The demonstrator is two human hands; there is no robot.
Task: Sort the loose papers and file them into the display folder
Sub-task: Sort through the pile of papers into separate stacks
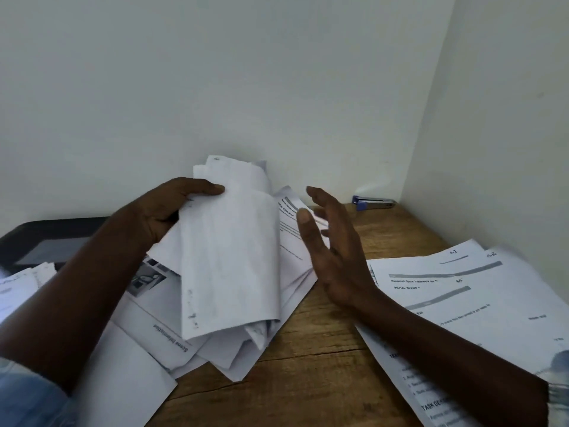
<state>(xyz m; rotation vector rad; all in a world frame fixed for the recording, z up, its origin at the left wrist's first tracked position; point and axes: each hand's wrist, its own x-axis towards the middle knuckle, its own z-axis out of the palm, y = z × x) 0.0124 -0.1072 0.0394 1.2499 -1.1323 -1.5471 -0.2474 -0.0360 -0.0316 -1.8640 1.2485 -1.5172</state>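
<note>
A: Well, what worries you here?

B: The curled bundle could slip and fan out over the loose sheets on the surface. Only my left hand grips it, by the upper edge.

A: And the right hand?

B: Fingers spread, holding nothing, just beside the bundle. I can't see the display folder.
</note>
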